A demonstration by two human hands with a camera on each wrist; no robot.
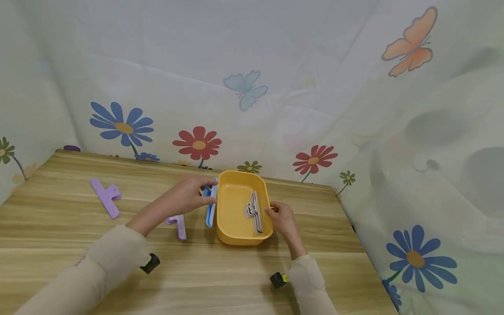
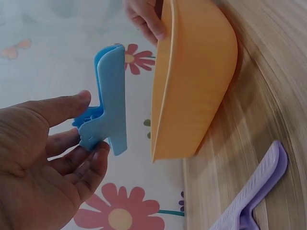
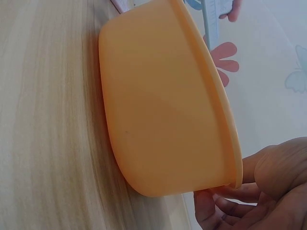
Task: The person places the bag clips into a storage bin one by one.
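Nearest are two cream sleeves [image 1: 311,286], each with a small black block [image 1: 278,280] jutting out beside its cuff over the wood-grained surface [image 1: 201,280]. A little farther in, a purple clip [image 1: 180,227] lies on the surface below the left forearm and hand, its ribbed long edge turned toward the tub side.

The right hand [image 1: 282,218] has its grip together on the right rim of a yellow tub [image 1: 233,210], thumb and fingers pinching the lip. The tub stands on the surface, in front of the person. Inside it, toward the right wall, lie greyish-brown clips [image 1: 256,213], nested side by side; they overlap so closely that their number is hard to be sure of.

At the tub's other side, the left hand [image 1: 191,194] has its grip clamped on a blue clip [image 2: 113,91], thumb against one handle and fingers against the other. The blue clip is outside the tub, just beside its left wall, raised and apart from it in the left wrist view.

Off to the left lies another purple clip [image 1: 105,199], well apart from the tub. Beyond the surface hangs a pale backdrop [image 1: 165,87] printed with flowers [image 1: 198,145] and butterflies [image 1: 413,46].
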